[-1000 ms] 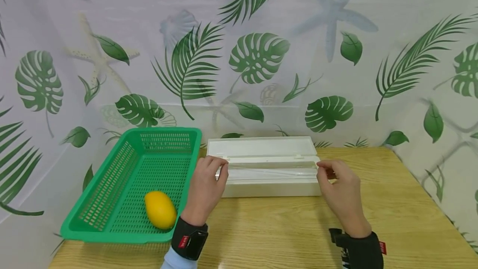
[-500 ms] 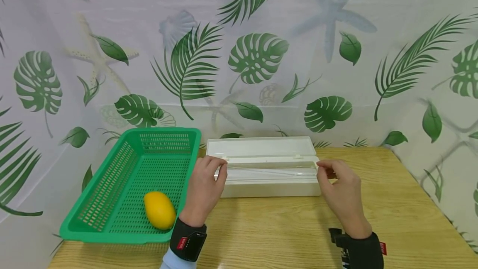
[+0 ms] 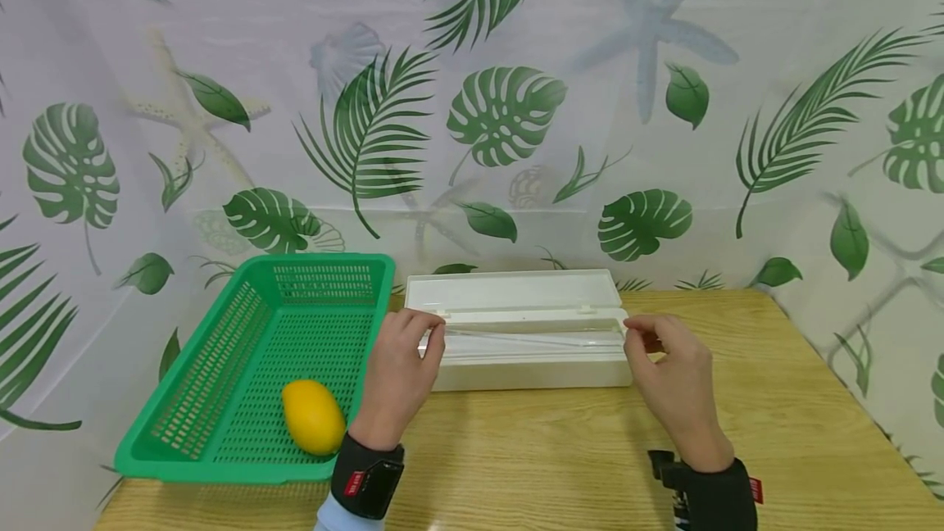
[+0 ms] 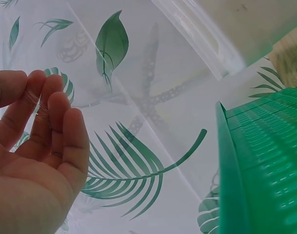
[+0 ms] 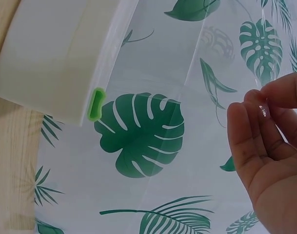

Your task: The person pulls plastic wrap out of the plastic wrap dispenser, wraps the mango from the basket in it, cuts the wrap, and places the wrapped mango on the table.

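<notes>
A white cling film dispenser [image 3: 531, 375] lies on the table in the head view, its lid [image 3: 514, 289] raised at the back. Clear cling film [image 3: 534, 338] spans its opening between my two hands. At the left end, my left hand [image 3: 401, 371] pinches the film's edge between thumb and fingertips. My right hand [image 3: 669, 371] grips the other corner the same way at the right end. Both wrist views show thin, shiny film at the fingertips, with the hands above the dispenser. A green slot piece [image 5: 96, 104] marks the dispenser's end in the right wrist view.
Left of the dispenser stands a green plastic basket [image 3: 221, 469], close beside my left forearm. A yellow lemon-shaped fruit [image 3: 313, 418] lies in it. Behind the wooden table [image 3: 531, 465] hangs a leaf-patterned sheet [image 3: 472, 39].
The head view has drifted slightly, shifting the scene a little left. Both hands keep their pinch on the film, and a slanting line in the film shows more clearly now.
</notes>
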### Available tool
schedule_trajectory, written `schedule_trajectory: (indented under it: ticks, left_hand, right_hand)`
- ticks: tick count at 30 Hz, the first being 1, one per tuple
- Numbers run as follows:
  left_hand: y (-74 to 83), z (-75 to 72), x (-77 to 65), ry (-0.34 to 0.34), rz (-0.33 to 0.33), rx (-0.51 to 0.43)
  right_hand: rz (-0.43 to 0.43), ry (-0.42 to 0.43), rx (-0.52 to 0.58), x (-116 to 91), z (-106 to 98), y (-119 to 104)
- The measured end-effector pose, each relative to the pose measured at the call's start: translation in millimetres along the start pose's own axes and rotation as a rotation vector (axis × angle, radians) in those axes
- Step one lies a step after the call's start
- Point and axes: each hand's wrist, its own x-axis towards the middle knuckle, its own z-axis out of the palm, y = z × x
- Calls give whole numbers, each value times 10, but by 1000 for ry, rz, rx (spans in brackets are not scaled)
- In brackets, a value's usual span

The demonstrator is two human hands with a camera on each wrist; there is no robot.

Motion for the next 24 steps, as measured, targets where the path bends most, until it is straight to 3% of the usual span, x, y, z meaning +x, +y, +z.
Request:
schedule_trajectory:
  ticks: [24]
  left_hand:
    - [45, -51, 6, 13, 7, 0]
  right_hand:
    - [-22, 15, 2, 7, -43, -31]
